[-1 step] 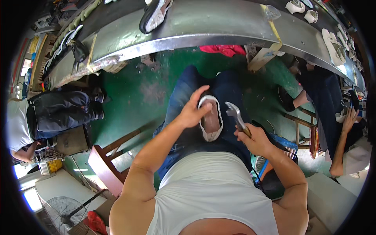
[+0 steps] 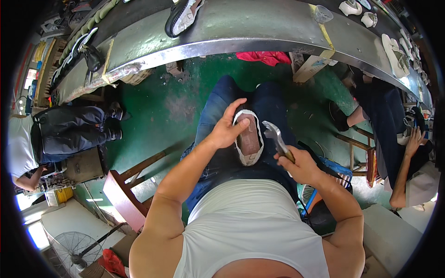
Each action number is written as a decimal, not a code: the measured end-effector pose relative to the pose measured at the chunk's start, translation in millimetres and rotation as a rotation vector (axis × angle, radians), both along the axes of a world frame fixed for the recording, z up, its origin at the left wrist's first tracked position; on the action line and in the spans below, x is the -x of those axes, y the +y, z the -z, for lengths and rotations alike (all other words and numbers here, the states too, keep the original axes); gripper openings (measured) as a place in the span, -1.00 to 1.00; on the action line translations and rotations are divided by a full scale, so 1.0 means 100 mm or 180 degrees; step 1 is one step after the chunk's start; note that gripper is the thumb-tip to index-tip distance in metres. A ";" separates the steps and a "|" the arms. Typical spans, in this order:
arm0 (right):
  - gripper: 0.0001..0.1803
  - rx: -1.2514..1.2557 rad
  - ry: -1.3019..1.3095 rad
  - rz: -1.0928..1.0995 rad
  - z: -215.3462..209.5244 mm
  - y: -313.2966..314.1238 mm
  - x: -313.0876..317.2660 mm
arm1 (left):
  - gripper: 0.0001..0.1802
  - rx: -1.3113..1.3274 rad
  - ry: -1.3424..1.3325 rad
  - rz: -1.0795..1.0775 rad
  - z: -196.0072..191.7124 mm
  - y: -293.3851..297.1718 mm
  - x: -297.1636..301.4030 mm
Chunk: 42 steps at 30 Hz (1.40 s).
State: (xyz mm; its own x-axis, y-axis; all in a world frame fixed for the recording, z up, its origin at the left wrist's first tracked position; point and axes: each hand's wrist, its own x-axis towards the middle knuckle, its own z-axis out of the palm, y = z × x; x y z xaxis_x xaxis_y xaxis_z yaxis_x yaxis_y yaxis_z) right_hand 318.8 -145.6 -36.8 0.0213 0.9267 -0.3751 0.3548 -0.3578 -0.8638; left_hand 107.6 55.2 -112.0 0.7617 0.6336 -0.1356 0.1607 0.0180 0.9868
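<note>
A shoe upper (image 2: 250, 139) rests upturned over my thighs, its white edge folded around a brown insole. My left hand (image 2: 230, 128) grips its left side, with the thumb lying on the insole and the other fingers partly hidden beneath. On the right, my right hand (image 2: 299, 164) is wrapped around the handle of a pair of lasting pincers (image 2: 274, 134). Their curved metal head points up and left, just beside the shoe's right edge and seemingly apart from it. Whether the jaws are parted is hard to make out.
Ahead runs a metal-edged workbench (image 2: 213, 46) bearing a dark-and-white shoe (image 2: 182, 18) and a clear cup (image 2: 322, 15). Co-workers sit at the left (image 2: 69, 132) and right (image 2: 384, 120). A wooden stool (image 2: 123, 197) stands at my left, a fan (image 2: 76, 250) behind it.
The pincers and my right hand have shifted slightly left, closer to the shoe upper. My left hand keeps its hold, with the upper only slightly moved.
</note>
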 end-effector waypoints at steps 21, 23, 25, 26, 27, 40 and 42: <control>-0.74 -0.0099 -0.0721 -0.0298 0.56 0.67 0.07 | -0.50 0.0101 0.0118 -0.0261 0.20 0.09 -0.06; -0.74 -0.0618 -0.0952 -0.0159 0.75 0.63 0.12 | -0.49 0.0554 -0.0134 -0.0319 0.23 0.12 -0.07; -0.76 -0.0766 -0.0874 0.0059 0.79 0.61 0.15 | -0.48 0.0432 -0.0068 -0.0267 0.20 0.12 -0.07; -0.76 -0.0762 -0.0867 0.0068 0.76 0.59 0.15 | -0.48 0.0311 -0.0004 -0.0208 0.17 0.11 -0.06; -0.77 -0.0806 -0.1005 -0.0074 0.72 0.57 0.13 | -0.48 0.0313 0.0003 -0.0196 0.14 0.11 -0.04; -0.72 -0.0522 -0.0058 -0.1153 -0.05 0.14 -0.15 | -0.22 0.0320 -0.0547 -0.0508 -0.31 -0.12 0.07; -0.71 -0.0633 -0.0037 -0.0585 -0.14 0.06 -0.06 | -0.03 -0.1001 -0.0665 -0.0051 -0.55 -0.30 0.17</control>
State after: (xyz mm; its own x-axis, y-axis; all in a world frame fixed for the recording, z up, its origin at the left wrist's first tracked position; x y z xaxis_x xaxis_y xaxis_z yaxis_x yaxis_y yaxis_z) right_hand 324.5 -139.9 -22.5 -0.1508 0.9709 -0.1862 0.4084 -0.1103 -0.9061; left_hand 90.5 24.9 -57.1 0.7419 0.6317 0.2246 -0.0424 -0.2902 0.9560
